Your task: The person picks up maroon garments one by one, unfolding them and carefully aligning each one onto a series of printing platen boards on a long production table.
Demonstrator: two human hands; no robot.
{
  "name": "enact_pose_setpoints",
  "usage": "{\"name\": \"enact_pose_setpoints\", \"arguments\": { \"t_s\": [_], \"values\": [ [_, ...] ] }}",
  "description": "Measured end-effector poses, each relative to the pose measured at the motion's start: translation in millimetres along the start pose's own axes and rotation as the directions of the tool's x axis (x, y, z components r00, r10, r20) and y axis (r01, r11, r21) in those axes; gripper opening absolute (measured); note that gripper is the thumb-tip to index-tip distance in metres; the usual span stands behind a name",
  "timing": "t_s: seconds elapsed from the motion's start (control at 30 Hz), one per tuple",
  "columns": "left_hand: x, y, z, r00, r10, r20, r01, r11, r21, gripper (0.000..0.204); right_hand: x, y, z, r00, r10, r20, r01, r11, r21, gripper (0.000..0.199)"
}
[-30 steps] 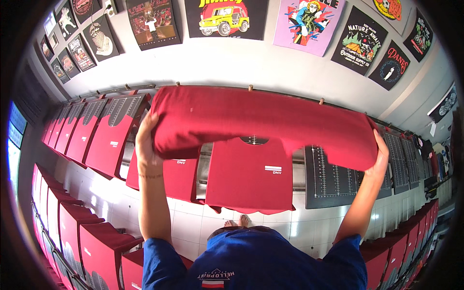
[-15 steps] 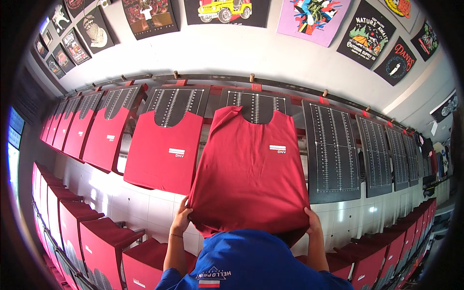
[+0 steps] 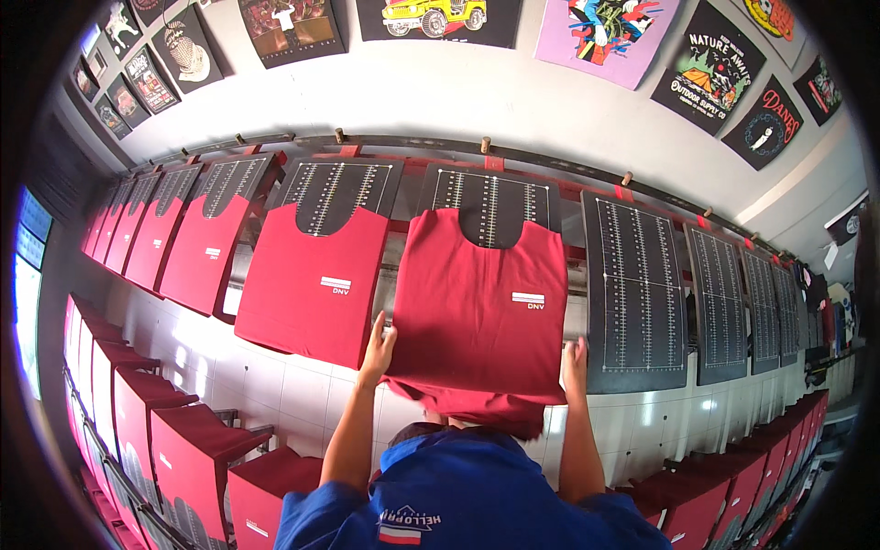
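Note:
A red shirt with a small white print lies over a black printing board in front of me. Its neckline leaves the board's ruled upper end bare, and the lower hem droops loosely off the near end. Beside the shirt's lower left edge is my left hand, fingers apart and pointing away from me. My right hand is along the lower right edge, slightly blurred, with its fingers extended. Neither hand clasps the cloth; whether the fingertips touch it is hard to tell.
More boards dressed in red shirts run off to the left. Bare black boards with white rulings stand to the right. Behind them runs a dark rail with pegs. Another row of red shirts stands at the near side.
Both hands have let go of the shirt's hem and moved forward along its sides. The shirt now sits flatter and closer to the board, its left shoulder unfolded, its hem hanging down.

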State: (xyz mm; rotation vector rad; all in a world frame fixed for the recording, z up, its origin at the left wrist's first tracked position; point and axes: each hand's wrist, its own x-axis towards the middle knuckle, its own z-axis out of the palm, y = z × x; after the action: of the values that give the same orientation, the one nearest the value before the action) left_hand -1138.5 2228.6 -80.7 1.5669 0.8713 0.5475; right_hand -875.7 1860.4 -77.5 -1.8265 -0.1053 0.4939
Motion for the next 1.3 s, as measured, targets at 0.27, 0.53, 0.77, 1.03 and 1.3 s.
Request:
{"name": "enact_pose_setpoints", "arguments": {
  "t_s": [0.27, 0.53, 0.77, 1.03, 1.3],
  "values": [
    [-61.4, -84.4, -60.1, 0.531, -0.502, 0.683, 0.843, 0.394, -0.366, 0.056, -65.0, 63.8, -40.7, 0.767, 0.351, 0.537, -0.620, 0.619, 0.482, 0.067],
    [-8.7, 143.4, -110.8, 0.918, -0.119, 0.378, 0.342, 0.721, -0.602, 0.011, -31.1, -126.4, -50.2, 0.992, 0.020, -0.123, 0.073, 0.703, 0.707, 0.037],
    [22.1, 279.8, -261.0, 0.820, 0.512, 0.254, -0.214, 0.687, -0.694, 0.026, -90.6, -262.0, -7.9, 0.725, -0.644, -0.245, 0.515, 0.271, 0.813, 0.051],
    [61.8, 311.1, -431.3, 0.806, 0.578, 0.127, -0.399, 0.689, -0.605, 0.017, -170.4, -350.1, 200.7, 0.849, -0.422, -0.317, 0.492, 0.412, 0.767, 0.030],
    [184.8, 272.0, -516.9, 0.889, 0.410, -0.205, -0.456, 0.830, -0.320, 0.028, -132.3, -433.6, 347.0, 0.917, -0.258, 0.305, -0.051, 0.680, 0.731, 0.028]
  ]
}}
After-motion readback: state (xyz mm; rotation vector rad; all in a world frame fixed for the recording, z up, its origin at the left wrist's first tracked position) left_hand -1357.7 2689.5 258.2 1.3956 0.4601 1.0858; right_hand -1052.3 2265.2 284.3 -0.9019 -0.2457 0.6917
